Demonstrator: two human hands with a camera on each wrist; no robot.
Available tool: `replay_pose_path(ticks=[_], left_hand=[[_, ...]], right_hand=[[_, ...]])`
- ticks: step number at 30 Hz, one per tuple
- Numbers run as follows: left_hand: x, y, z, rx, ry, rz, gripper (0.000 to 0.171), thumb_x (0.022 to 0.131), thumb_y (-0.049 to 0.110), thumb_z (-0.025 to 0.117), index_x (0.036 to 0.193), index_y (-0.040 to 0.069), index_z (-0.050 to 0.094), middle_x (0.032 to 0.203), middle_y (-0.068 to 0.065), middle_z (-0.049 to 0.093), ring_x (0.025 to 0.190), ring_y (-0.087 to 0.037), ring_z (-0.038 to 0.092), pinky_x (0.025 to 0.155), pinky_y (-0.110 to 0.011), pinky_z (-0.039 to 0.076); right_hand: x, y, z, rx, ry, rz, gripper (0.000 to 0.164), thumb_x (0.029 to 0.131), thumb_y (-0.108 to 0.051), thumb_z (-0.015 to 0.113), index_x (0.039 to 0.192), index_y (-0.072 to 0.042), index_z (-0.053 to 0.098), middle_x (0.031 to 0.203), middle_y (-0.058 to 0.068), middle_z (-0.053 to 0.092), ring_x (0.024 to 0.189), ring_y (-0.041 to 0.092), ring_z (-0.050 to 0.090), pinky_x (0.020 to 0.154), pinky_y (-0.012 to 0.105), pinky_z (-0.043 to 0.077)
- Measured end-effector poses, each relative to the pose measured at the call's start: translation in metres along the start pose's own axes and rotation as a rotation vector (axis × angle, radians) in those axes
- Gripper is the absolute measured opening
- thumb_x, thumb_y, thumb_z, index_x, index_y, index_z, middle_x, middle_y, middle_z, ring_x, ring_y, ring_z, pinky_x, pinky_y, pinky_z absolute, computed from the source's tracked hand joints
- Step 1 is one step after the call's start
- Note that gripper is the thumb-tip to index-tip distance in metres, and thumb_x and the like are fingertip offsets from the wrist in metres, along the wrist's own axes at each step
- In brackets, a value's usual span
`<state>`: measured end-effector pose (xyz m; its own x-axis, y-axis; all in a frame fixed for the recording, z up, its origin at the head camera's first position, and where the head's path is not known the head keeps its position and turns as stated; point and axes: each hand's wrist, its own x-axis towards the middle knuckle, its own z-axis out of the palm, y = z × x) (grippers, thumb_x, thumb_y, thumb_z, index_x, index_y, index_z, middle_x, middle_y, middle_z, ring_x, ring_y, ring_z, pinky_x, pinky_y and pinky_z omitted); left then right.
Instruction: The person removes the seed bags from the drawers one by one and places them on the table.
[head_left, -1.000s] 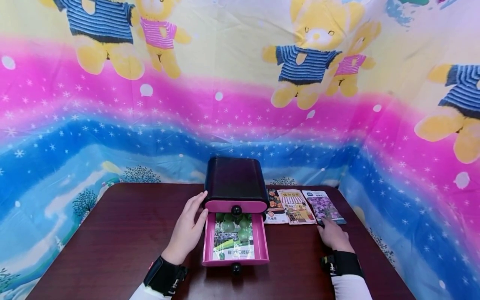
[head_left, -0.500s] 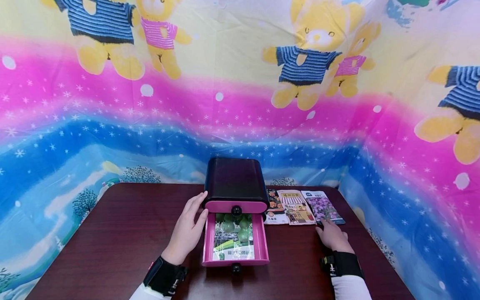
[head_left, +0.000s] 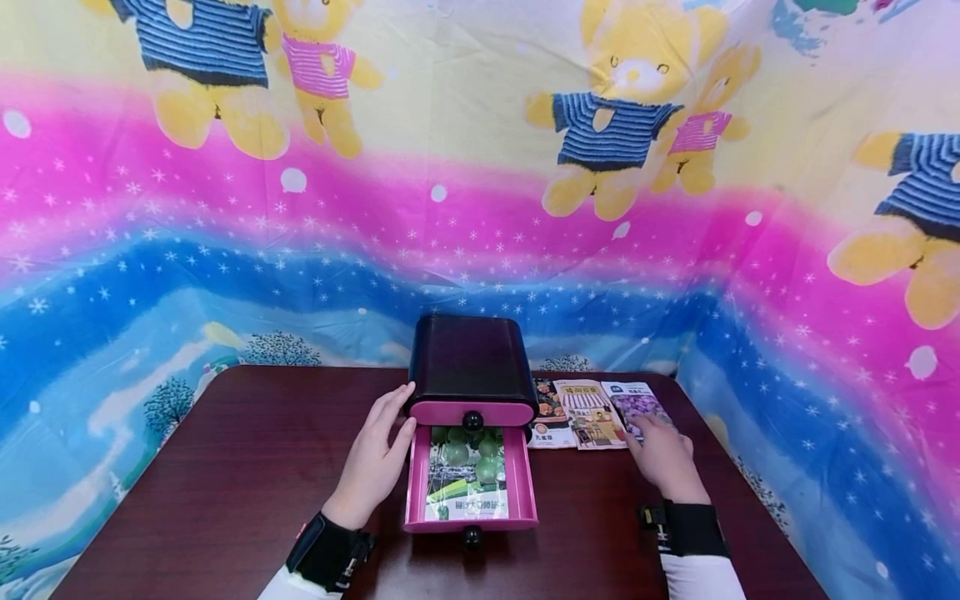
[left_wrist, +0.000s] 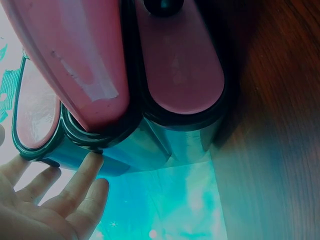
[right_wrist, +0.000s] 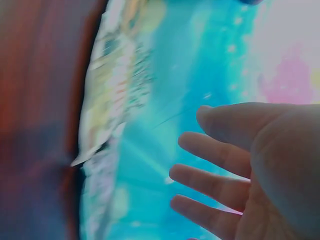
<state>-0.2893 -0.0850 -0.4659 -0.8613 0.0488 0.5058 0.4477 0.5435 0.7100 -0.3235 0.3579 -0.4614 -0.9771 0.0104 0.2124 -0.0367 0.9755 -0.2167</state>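
A black cabinet with pink drawers stands on the table. Its pulled-out drawer holds a packet printed with round green fruit. My left hand rests with extended fingers against the cabinet's left side; in the left wrist view its fingertips touch the black casing. On the right, my right hand hovers over the near part of a packet with purple flowers, partly hiding it. In the right wrist view its fingers are spread apart, with nothing between them.
Left of the purple packet lie a packet with a striped awning and one with orange flowers, which is partly hidden by the cabinet. A patterned cloth hangs behind the dark wooden table.
My right hand has shifted slightly left and forward, now covering more of the purple-flower packet. The left hand, the cabinet and its drawer stay as they were.
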Motion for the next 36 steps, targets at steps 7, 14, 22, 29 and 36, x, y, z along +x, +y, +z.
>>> replay_pose_path(ticks=[7,14,22,29,36], left_hand=[[0.0,0.0,0.0,0.004,0.004,0.004,0.052,0.106,0.023,0.056,0.156,0.027,0.043,0.155,-0.007,0.045,0.135,-0.03,0.052,0.104,-0.053,0.049],[0.001,0.0,0.0,-0.003,0.002,-0.002,0.052,0.106,0.023,0.057,0.156,0.026,0.043,0.155,-0.007,0.045,0.136,-0.031,0.052,0.105,-0.054,0.048],[0.001,0.002,0.0,-0.003,-0.004,-0.011,0.053,0.106,0.024,0.057,0.157,0.026,0.043,0.156,-0.007,0.044,0.136,-0.03,0.052,0.105,-0.053,0.049],[0.001,0.001,0.0,-0.003,0.0,-0.005,0.052,0.106,0.024,0.056,0.157,0.026,0.043,0.156,-0.01,0.045,0.134,-0.03,0.054,0.103,-0.052,0.05],[0.001,0.001,0.0,-0.007,-0.002,-0.006,0.052,0.106,0.024,0.057,0.156,0.027,0.043,0.156,-0.007,0.045,0.132,-0.028,0.056,0.103,-0.051,0.05]], right_hand=[[-0.009,-0.042,-0.024,0.031,0.169,-0.163,0.032,0.097,-0.018,0.068,0.125,-0.002,0.07,0.129,0.026,0.064,0.123,0.046,0.058,0.095,0.071,0.038],[-0.02,-0.088,-0.03,0.092,0.237,-0.445,0.024,0.092,-0.012,0.075,0.116,-0.013,0.076,0.118,0.007,0.071,0.112,0.031,0.066,0.096,0.059,0.046],[-0.042,-0.137,-0.021,0.112,0.165,-0.758,0.029,0.084,-0.008,0.083,0.11,-0.02,0.077,0.113,-0.005,0.071,0.11,0.017,0.066,0.096,0.048,0.052],[-0.052,-0.157,-0.005,0.065,0.006,-0.778,0.023,0.09,-0.012,0.078,0.109,-0.025,0.077,0.11,-0.009,0.069,0.108,0.012,0.063,0.099,0.044,0.051],[-0.054,-0.162,0.003,0.025,-0.079,-0.747,0.027,0.093,-0.011,0.073,0.114,-0.028,0.076,0.122,-0.005,0.068,0.118,0.016,0.061,0.102,0.048,0.048]])
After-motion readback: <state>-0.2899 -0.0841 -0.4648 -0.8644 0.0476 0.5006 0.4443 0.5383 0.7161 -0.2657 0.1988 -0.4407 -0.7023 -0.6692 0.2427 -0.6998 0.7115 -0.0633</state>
